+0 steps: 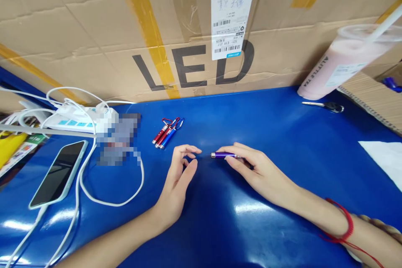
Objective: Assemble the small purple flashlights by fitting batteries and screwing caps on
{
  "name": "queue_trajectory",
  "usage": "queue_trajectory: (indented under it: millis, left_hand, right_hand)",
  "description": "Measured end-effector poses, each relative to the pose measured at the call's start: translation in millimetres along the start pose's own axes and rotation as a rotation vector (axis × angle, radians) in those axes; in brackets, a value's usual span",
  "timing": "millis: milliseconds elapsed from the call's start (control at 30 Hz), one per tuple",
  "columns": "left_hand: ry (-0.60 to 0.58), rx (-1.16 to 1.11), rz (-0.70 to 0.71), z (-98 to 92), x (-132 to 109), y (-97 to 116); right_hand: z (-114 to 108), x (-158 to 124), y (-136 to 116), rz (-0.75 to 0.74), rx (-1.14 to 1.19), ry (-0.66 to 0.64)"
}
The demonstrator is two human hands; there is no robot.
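Observation:
In my right hand (251, 165) is a small purple penlight (223, 155), pinched between thumb and fingers. Its silver tip points left, toward my left hand (182, 176). That left hand holds nothing; its fingers are curved, with a gap between thumb and fingertips. Beyond it lie several red and blue penlights (163, 137) side by side, with small carabiner clips (179, 122) at their far ends. My right palm covers the rear end of the purple penlight.
A phone (59, 173) with a charging cable lies at left, near a white power strip (78, 119). A cardboard box (109, 54) stands along the back. At right are a drink cup (339, 65), a key (333, 106) and white paper (385, 159) on the blue table (251, 234).

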State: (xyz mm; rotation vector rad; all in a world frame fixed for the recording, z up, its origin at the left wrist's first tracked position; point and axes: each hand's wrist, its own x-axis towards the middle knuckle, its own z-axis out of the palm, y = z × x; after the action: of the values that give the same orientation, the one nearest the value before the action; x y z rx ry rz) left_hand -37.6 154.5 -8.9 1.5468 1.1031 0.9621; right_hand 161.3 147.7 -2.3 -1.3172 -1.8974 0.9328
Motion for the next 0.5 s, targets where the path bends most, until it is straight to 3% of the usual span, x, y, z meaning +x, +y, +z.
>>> queue_trajectory:
  millis: [100, 300, 400, 500]
  left_hand:
    - [-0.053, 0.019, -0.017, 0.6, 1.4, 0.1]
    - [-0.210, 0.293, 0.012, 2.1, 4.2, 3.5]
    - [-0.219, 0.233, -0.036, 1.9, 5.7, 3.7]
    - [-0.152, 0.080, -0.091, 1.1, 7.9, 3.8]
  right_hand:
    - [3.2, -2.9, -4.0, -0.018, 0.039, -0.085]
    - [8.6, -7.4, -6.6, -0.012, 0.175, -0.164]
    - [9.9, -6.9, -4.1, 0.014, 0.197, -0.146]
    - [10.1, -5.5, 0.6, -0.010, 0.151, -0.081]
